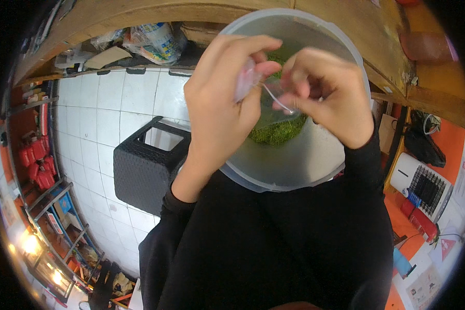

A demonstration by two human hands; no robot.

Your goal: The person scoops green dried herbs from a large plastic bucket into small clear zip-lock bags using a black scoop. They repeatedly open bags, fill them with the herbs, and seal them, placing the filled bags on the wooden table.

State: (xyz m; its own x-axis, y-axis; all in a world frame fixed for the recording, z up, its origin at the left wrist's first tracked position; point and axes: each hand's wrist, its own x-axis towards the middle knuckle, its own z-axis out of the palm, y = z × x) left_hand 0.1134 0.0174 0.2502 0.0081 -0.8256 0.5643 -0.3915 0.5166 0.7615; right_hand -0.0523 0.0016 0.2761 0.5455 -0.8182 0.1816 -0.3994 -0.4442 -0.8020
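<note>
Both hands are raised over a round translucent plastic tub in front of my body. Small green grains or beans lie in its bottom, too small to name surely. My left hand is closed round a bunched, clear plastic bag with a pinkish tint. My right hand pinches the bag's thin, whitish edge or tie, stretched between the two hands; which one it is I cannot tell. Clear film hangs below the fingers over the green grains. Motion blurs the right fingers.
A black woven-texture stool or bin stands on white floor tiles at left. Wooden shelving crosses the top, with bagged goods beneath. Metal shelves with red items stand far left; a white appliance with a dark grille is at right.
</note>
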